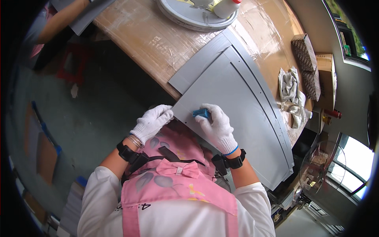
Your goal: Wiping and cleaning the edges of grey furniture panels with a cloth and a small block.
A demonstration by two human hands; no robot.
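Note:
My right hand (216, 125), in a white knit glove, grips a small blue block (201, 113) and rests it on the top grey panel (233, 114) near its near left corner. The block's underside is hidden. Also gloved, my left hand (153, 121) pinches that panel's left edge at the corner; the thumb and fingertips are partly hidden there. The large flat panel has small holes along its edges. Beneath it lie more grey panels (188, 76), fanned out so their edges show.
The panels lie on a table covered in brown board (138, 43). A round grey lid (189, 19) carries a white bottle (227, 8) with a red cap. A crumpled cloth (289, 85), a clear bottle (296, 110) and boxes (306, 59) line the right. Another person's arm (63, 21) shows upper left.

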